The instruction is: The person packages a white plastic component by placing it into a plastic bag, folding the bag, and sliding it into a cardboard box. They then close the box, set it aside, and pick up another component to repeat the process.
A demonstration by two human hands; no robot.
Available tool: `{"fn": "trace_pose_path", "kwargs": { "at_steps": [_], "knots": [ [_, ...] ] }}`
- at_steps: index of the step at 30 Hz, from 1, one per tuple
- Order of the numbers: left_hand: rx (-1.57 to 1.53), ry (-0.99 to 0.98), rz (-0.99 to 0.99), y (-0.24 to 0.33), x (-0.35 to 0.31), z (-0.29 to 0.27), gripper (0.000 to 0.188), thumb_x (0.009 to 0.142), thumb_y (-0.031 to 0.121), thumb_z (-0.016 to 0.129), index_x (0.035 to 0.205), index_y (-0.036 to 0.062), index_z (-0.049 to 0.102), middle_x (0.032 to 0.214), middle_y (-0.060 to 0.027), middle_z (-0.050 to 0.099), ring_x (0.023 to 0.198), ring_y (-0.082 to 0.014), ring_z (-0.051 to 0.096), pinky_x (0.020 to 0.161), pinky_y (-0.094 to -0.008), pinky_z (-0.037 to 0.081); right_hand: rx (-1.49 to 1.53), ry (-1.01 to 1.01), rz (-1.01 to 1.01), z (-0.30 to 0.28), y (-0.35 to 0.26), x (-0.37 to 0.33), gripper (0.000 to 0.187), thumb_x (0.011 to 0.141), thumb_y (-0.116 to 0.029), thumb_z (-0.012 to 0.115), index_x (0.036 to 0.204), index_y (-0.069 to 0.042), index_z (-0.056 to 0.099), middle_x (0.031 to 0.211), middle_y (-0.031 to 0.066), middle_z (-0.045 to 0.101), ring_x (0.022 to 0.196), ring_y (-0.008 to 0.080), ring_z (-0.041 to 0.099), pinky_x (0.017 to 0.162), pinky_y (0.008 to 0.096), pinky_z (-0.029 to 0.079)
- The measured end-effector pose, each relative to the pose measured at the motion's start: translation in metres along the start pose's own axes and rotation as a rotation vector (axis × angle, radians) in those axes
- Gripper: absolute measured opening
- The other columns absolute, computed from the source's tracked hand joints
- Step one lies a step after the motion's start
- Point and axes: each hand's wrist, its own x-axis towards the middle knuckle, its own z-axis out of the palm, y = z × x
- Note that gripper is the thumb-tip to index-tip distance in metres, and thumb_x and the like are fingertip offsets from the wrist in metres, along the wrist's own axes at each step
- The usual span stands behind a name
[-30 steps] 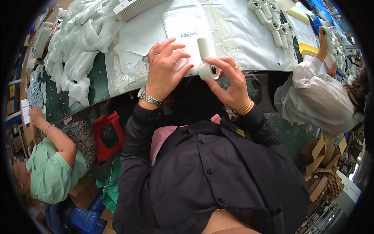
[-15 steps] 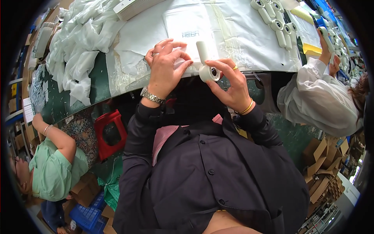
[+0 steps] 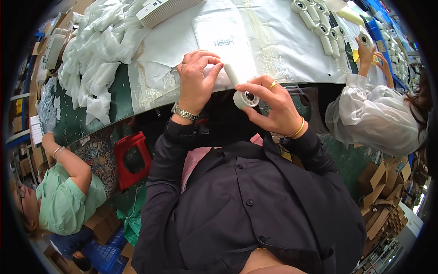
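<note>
Head view centre: the half-open right hand (image 3: 274,107) pinched a white handheld fan (image 3: 233,76) that a fingertip slip might drop; the near-closed left hand's (image 3: 195,78) hold was unclear.

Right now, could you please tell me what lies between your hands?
In the head view, the white device's handle lies between the left hand and right hand.

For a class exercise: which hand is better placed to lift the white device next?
Probably the right hand: its fingers grip the device's round head; the left hand is beside the handle.
</note>
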Motion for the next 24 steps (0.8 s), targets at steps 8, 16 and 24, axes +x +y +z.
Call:
{"fn": "trace_pose_path", "kwargs": {
  "at_steps": [8, 16, 24],
  "knots": [
    [-0.015, -0.003, 0.102, 0.008, 0.003, -0.006, 0.010, 0.093, 0.016, 0.075, 0.099, 0.0087, 0.072, 0.114, -0.0050, 0.074, 0.118, -0.0285, 0.062, 0.104, -0.0426, 0.037, -0.010, -0.058, 0.048, -0.005, -0.014, 0.003, 0.057, 0.079, -0.015, 0.080, 0.135, -0.011, 0.068, 0.103, 0.0118, 0.066, 0.088, 0.0322, 0.068, 0.079, 0.0403, 0.056],
    [0.102, -0.054, 0.141, 0.026, -0.008, -0.026, 0.010, 0.093, 0.015, 0.076, 0.099, 0.0094, 0.072, 0.119, -0.0031, 0.074, 0.131, -0.0289, 0.060, 0.110, -0.0409, 0.035, -0.035, 0.035, 0.130, 0.013, -0.020, 0.004, 0.080, 0.084, -0.024, 0.079, 0.156, -0.008, 0.048, 0.104, 0.0148, 0.065, 0.090, 0.0351, 0.068, 0.079, 0.0424, 0.055],
    [-0.120, -0.047, 0.167, 0.024, -0.009, -0.024, 0.040, 0.088, 0.007, 0.079, 0.126, 0.0068, 0.066, 0.140, -0.0088, 0.066, 0.135, -0.0311, 0.057, 0.108, -0.0421, 0.042, -0.012, 0.072, 0.156, 0.016, -0.004, 0.012, 0.068, 0.088, -0.015, 0.080, 0.151, -0.003, 0.055, 0.108, 0.0136, 0.065, 0.084, 0.0269, 0.065, 0.075, 0.0366, 0.053]
  ]
}}
